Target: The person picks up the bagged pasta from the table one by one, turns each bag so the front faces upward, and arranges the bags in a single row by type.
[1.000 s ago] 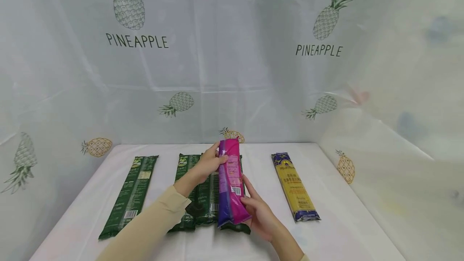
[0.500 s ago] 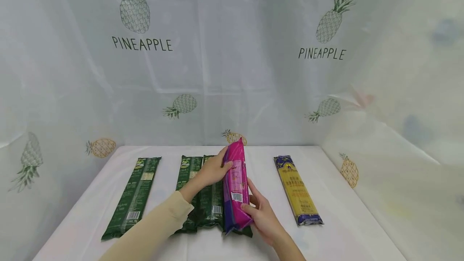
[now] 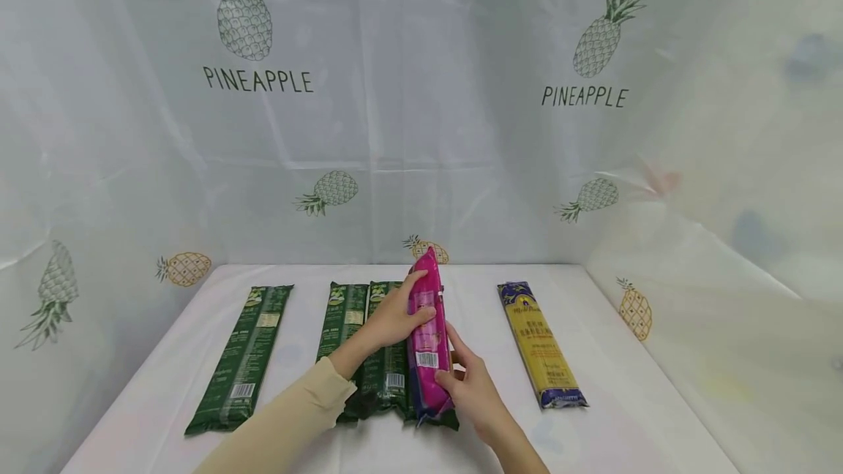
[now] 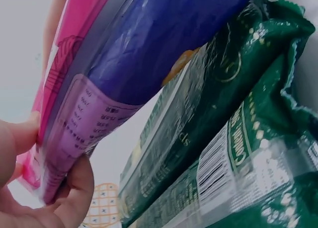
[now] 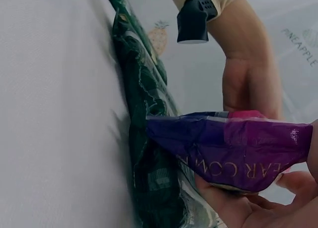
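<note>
A long pink and purple packet [image 3: 428,342] is gripped by both hands over a row of green packets. Toward its far end, my left hand [image 3: 395,317] has fingers and thumb around it. My right hand [image 3: 473,393] grips the right side near the close end, thumb on the pink face. In the left wrist view the packet's purple side [image 4: 134,49] is tilted above the green packets [image 4: 198,153]. Lettering shows on the packet's end [image 5: 228,153] in the right wrist view. A green packet [image 3: 444,420] is mostly hidden beneath it.
Two green packets [image 3: 385,368] lie side by side just left of the pink one. Another green packet [image 3: 238,357] lies farther left. A yellow and blue packet [image 3: 541,346] lies on the right. A pineapple-print curtain [image 3: 461,130] hangs behind the white table [image 3: 612,415].
The pink and purple packet has turned onto its edge, showing a narrower face. My left hand has slid a little toward me along it; the right hand keeps its grip.
</note>
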Motion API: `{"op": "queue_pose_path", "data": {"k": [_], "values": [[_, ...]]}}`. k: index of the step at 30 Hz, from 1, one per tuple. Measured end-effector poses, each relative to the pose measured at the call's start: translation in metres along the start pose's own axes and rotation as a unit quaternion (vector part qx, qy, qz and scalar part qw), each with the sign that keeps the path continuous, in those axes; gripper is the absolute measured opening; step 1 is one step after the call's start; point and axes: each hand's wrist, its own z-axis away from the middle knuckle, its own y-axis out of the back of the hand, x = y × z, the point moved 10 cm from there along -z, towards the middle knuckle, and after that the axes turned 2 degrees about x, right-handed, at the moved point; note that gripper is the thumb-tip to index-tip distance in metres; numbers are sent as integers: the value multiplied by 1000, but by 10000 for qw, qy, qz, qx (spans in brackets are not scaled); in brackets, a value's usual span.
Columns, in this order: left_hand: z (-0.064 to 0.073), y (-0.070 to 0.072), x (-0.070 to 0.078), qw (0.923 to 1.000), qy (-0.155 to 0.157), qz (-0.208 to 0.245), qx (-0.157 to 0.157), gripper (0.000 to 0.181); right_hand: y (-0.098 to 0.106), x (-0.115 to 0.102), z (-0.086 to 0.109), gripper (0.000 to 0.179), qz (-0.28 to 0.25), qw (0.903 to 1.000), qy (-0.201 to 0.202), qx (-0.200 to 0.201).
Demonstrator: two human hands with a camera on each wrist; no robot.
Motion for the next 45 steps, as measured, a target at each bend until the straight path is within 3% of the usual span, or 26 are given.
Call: {"op": "queue_pose_path", "data": {"k": [8, 14, 17, 20, 23, 25, 36, 39, 45], "values": [[2, 0, -5, 9972, 356, 655, 59, 73, -1, 0, 0, 84, -33, 9994, -183, -295], [3, 3, -10, 9914, 600, 1156, 91, 73, -2, 7, 1, 77, -621, 9934, -563, -784], [4, 5, -12, 9858, 699, 1526, 29, 73, -2, 14, 0, 77, -1144, 9865, -761, -894], [5, 6, -11, 9796, 757, 1859, -36, 72, -5, 21, -2, 76, -1848, 9722, -901, -1125], [5, 6, -9, 9770, 746, 1992, -129, 71, -11, 24, -1, 74, -2398, 9553, -958, -1442], [5, 4, -9, 9765, 755, 2007, -223, 72, -13, 25, -1, 75, -2520, 9510, -962, -1512], [5, -1, -9, 9759, 766, 1983, -486, 72, 0, 23, -4, 82, -1450, 9846, -628, -746], [5, 0, -6, 9822, 674, 1668, -544, 73, 3, 22, -4, 82, -1159, 9905, -495, -541], [4, 7, 5, 9973, 291, 501, -441, 75, 9, 16, -6, 82, -679, 9974, -226, -101]]}}
